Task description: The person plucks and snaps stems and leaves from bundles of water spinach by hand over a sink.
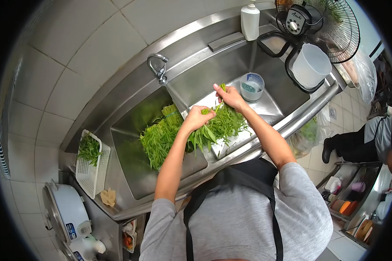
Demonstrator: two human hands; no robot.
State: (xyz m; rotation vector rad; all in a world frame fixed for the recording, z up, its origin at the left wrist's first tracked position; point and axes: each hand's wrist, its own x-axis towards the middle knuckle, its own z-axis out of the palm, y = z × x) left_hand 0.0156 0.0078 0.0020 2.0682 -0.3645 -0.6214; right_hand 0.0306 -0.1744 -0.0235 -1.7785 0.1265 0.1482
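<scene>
My left hand (198, 118) is closed around leafy green stems that look like water spinach, above the divider between two steel basins. Beside it, my right hand (231, 95) grips the stems of the same kind of greens, thumb pointing up. Loose leafy greens (224, 124) hang and lie beneath both hands, partly in the right basin. A tied bundle of leafy greens (154, 143) rests in the left basin (126, 152), left of my left forearm. Just beyond my right hand, a round clear plastic tub (251, 87) with a blue label stands in the right basin (276, 102).
A chrome faucet (159, 69) rises behind the basins. The white basket (91, 165) at left holds some greens. At right are a white bottle (250, 21), a translucent container (311, 65) and a fan (320, 24). Another person (361, 143) is at far right, near a shelf.
</scene>
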